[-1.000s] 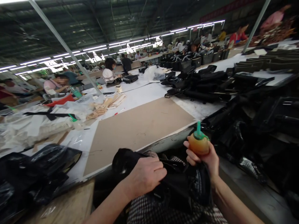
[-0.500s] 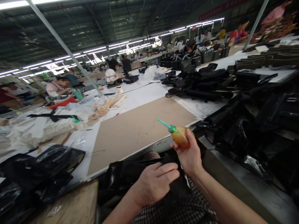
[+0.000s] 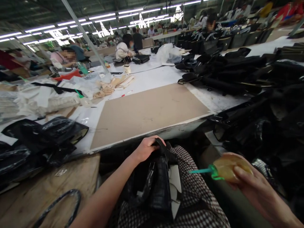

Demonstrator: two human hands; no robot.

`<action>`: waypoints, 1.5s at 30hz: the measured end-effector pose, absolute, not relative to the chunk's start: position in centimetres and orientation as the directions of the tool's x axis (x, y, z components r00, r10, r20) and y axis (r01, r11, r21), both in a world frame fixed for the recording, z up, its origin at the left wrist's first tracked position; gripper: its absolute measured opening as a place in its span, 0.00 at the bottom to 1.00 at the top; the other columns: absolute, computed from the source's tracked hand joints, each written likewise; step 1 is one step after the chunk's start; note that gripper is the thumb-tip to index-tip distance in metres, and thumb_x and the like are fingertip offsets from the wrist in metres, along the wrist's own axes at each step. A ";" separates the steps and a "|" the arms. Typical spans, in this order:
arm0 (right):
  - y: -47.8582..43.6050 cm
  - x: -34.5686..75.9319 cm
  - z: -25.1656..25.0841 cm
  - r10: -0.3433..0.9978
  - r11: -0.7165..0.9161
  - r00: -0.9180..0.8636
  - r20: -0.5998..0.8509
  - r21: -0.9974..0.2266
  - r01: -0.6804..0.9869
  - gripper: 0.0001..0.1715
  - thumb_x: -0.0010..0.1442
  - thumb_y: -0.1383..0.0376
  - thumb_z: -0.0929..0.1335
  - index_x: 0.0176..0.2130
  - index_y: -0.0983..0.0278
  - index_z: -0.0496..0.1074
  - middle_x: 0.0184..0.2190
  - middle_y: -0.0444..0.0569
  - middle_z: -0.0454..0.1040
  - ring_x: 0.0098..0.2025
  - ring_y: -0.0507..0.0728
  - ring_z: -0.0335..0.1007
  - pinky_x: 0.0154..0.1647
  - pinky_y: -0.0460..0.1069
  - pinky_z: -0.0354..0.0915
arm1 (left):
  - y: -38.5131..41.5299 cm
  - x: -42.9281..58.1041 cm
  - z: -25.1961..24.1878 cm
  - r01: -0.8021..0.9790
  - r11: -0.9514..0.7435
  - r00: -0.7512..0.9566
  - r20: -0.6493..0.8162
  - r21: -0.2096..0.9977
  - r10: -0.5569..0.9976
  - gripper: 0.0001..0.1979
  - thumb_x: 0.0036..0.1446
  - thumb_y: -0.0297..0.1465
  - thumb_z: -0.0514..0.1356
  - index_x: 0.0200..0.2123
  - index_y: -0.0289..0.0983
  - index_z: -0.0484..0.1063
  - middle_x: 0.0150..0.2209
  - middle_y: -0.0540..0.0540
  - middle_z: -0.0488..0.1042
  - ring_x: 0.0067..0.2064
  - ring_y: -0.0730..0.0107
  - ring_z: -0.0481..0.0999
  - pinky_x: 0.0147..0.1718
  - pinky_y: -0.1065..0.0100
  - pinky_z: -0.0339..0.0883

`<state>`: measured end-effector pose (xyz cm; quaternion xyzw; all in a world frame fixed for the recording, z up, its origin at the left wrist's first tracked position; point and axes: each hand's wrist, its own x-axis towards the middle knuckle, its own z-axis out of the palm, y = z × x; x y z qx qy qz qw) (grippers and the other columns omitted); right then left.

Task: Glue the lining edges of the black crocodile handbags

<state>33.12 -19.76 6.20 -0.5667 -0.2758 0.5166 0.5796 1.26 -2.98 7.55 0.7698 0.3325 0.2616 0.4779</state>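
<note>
Okay, so the black bag (image 3: 160, 186) is in the lap on checked cloth (image 3: 204, 193), just on the near side of the brown board (image 3: 152, 110). Left hand (image 3: 148, 147) has its fingers curled around the bag's strap (image 3: 161, 144), pinching it close to the board's near edge. Right hand (image 3: 251, 186) is off past the board's near right corner, fingers wrapped round a squeeze bottle (image 3: 228, 167) of amber stuff, green nozzle aimed leftward and well apart from the bag.

I'd call it partway done: strap's on, but pale flaps (image 3: 175, 180) poke out loose, so those look like what's left. Can't tell if any of the amber stuff is on them.

Nearer than the board and to its left there's a wooden slab with a dark loop (image 3: 63, 204) on it. More black pieces (image 3: 45, 136) are heaped left of the board, a bigger black pile (image 3: 228, 72) beyond its right end, pale strips (image 3: 114, 85) past its far left corner, then a co-worker (image 3: 122, 50) in white way beyond it
</note>
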 end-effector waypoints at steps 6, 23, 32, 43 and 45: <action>-20.0 34.1 5.0 0.897 -0.274 0.337 -0.287 -0.958 -0.086 0.30 0.48 0.52 0.78 0.49 0.60 0.75 0.40 0.53 0.77 0.30 0.61 0.71 0.17 0.47 0.66 | -2.8 2.3 6.9 0.233 -0.306 0.665 0.079 0.923 0.742 0.09 0.61 0.32 0.60 0.34 0.34 0.79 0.37 0.42 0.78 0.42 0.61 0.77 0.47 0.64 0.70; -17.3 32.9 5.0 0.958 -0.191 0.250 -0.139 -0.962 0.197 0.27 0.51 0.51 0.77 0.48 0.56 0.72 0.34 0.46 0.74 0.24 0.55 0.67 0.20 0.46 0.70 | -2.5 2.4 6.4 0.200 -0.267 0.695 0.056 0.943 0.717 0.10 0.62 0.34 0.60 0.34 0.34 0.78 0.36 0.43 0.77 0.40 0.61 0.77 0.45 0.65 0.69; -18.3 33.7 4.5 0.970 -0.218 0.151 -0.189 -0.955 0.203 0.28 0.52 0.53 0.77 0.49 0.57 0.72 0.40 0.49 0.76 0.32 0.58 0.73 0.23 0.45 0.71 | -2.4 2.4 6.1 0.184 -0.240 0.703 0.043 0.953 0.710 0.16 0.62 0.41 0.60 0.33 0.34 0.78 0.35 0.42 0.77 0.41 0.60 0.77 0.46 0.64 0.68; -19.7 34.0 4.6 0.982 -0.187 0.052 -0.180 -0.959 0.214 0.23 0.53 0.55 0.77 0.48 0.56 0.75 0.39 0.46 0.78 0.36 0.60 0.77 0.35 0.46 0.75 | -2.4 2.4 6.0 0.164 -0.231 0.695 0.054 0.959 0.717 0.11 0.61 0.36 0.62 0.33 0.34 0.78 0.35 0.43 0.77 0.40 0.61 0.77 0.44 0.64 0.69; -19.7 33.9 4.4 0.978 -0.204 0.077 -0.192 -0.955 0.216 0.24 0.54 0.54 0.76 0.49 0.56 0.74 0.39 0.47 0.78 0.35 0.59 0.77 0.30 0.45 0.74 | -2.4 2.4 5.9 0.166 -0.225 0.692 0.049 0.960 0.720 0.10 0.60 0.35 0.62 0.33 0.34 0.78 0.35 0.43 0.77 0.39 0.61 0.77 0.44 0.64 0.69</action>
